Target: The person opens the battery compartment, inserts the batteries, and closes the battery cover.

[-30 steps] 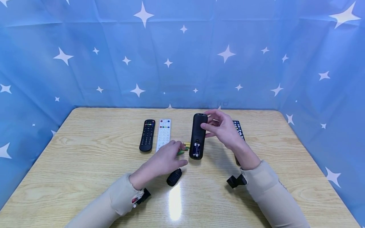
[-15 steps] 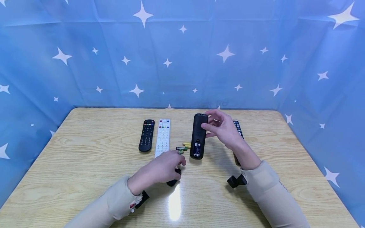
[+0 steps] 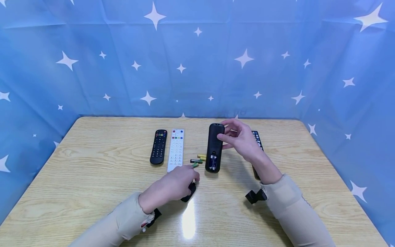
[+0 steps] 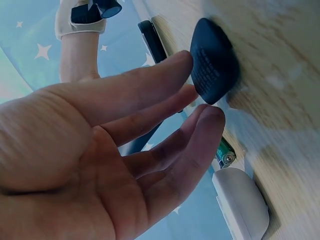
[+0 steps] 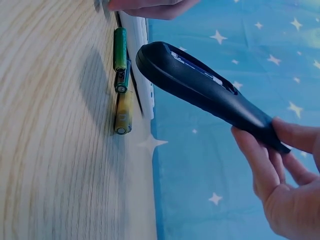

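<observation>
My right hand [image 3: 242, 139] grips a black remote control [image 3: 215, 147] by its upper end, back side up. Two batteries [image 3: 213, 161] sit in its uncovered compartment. In the right wrist view, the thumb and fingers hold the narrow end of the remote, raised above the table. My left hand [image 3: 176, 183] is low over the table at the small black battery cover [image 4: 212, 62], with thumb and fingertips pinching at its edges. In the head view the hand hides part of the cover. Loose green batteries [image 5: 120, 47] and yellow ones [image 5: 123, 112] lie between the hands.
A white remote [image 3: 176, 147] and a black remote [image 3: 158, 146] lie at the back left. Another dark remote [image 3: 257, 139] lies partly hidden under the right forearm. A blue star-patterned curtain [image 3: 197, 61] hangs behind the wooden table [image 3: 92, 185].
My left hand has moved from near the loose batteries toward me, down to the battery cover, uncovering the batteries. The right hand keeps the remote in nearly the same place.
</observation>
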`<state>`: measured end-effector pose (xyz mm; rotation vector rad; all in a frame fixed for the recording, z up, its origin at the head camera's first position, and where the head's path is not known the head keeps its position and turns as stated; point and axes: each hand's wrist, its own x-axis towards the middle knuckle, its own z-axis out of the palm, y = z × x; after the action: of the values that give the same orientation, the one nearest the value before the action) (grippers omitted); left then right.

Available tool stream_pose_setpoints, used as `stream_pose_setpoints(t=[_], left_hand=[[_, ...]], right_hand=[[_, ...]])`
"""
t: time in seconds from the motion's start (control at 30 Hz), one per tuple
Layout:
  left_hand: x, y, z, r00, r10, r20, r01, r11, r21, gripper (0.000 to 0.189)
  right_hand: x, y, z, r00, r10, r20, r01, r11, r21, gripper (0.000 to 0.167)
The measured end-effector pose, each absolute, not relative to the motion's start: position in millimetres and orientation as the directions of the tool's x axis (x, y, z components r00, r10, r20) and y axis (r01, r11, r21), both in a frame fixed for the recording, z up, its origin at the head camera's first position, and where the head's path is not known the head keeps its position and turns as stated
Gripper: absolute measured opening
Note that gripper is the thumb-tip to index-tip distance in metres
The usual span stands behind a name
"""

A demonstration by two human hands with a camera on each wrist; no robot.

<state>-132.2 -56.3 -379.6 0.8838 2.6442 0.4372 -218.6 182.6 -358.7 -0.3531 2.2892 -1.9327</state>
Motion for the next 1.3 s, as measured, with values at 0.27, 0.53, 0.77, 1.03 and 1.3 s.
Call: stream_pose_setpoints(t=[0.27,0.53,0.77,1.03,1.3], left_hand=[[-132.7,-56.8,-380.2,-0.756,0.617,-0.217,0.503,0.761,0.41,0.025],[-133.3,-56.0,-377.4,-0.756,0.611,-0.235,0.474,0.758,0.448,0.025],[-135.7,-58.4,-377.3,-0.734,0.667,-0.132,0.526,0.68,0.511,0.026],[-138.8,-59.7,-380.8,-0.703,0.711,-0.015,0.592,0.597,0.542,0.026],[-141.3,-59.6,-380.6,-0.702,0.707,0.092,0.599,0.515,0.614,0.024]], right_hand=[[-218.8,182.5,-357.9,-0.965,-0.257,0.051,-0.093,0.155,-0.983,0.041],[-218.8,183.0,-358.0,-0.965,-0.259,0.047,-0.089,0.154,-0.984,0.042],[-218.6,182.9,-357.8,-0.965,-0.257,0.042,-0.083,0.153,-0.985,0.043],[-218.4,182.6,-357.3,-0.966,-0.254,0.041,-0.083,0.16,-0.984,0.043],[-217.9,182.4,-356.9,-0.967,-0.252,0.039,-0.083,0.164,-0.983,0.042]])
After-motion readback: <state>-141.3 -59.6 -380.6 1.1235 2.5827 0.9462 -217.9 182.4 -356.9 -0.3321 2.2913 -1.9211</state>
